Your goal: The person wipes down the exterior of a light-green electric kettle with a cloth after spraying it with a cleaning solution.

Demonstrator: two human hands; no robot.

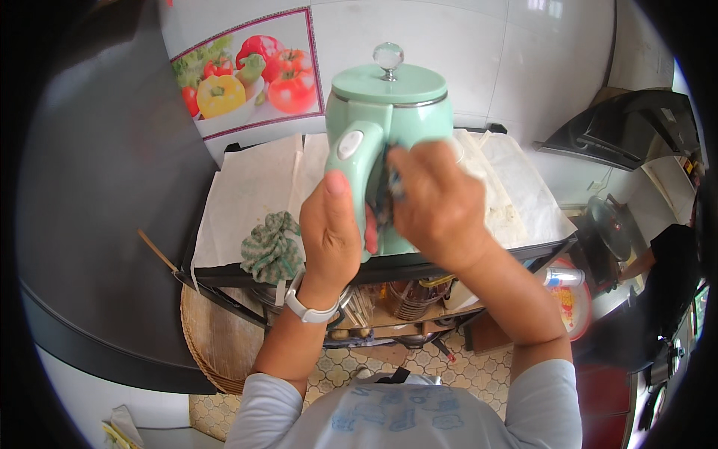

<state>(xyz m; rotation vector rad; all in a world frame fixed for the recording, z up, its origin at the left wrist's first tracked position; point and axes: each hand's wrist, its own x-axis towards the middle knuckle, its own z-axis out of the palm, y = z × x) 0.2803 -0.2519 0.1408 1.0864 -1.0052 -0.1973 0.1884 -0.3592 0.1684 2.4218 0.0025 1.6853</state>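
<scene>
A mint-green electric kettle (pixel 418 120) is held up over the shelf top, its lid with a clear faceted knob (pixel 388 58) in place. My left hand (pixel 332 236) grips the kettle's handle (pixel 359 163), thumb pointing up along it. Blurred by motion, my right hand (pixel 440 202) presses a dark patterned cloth (pixel 387 191) against the kettle body just right of the handle. Most of that cloth is hidden under the fingers. Beside my left wrist lies a crumpled green-and-white scrubbing cloth (pixel 272 247) at the shelf's front edge.
White sheets cover the black rack's top (pixel 247 196). Lower shelves hold baskets and pots (pixel 415 297). A woven round tray (pixel 224 342) leans at left near a dark tall cabinet (pixel 112 224). At right, a person in dark clothes (pixel 645 303) stands by a stove and a range hood (pixel 628 129).
</scene>
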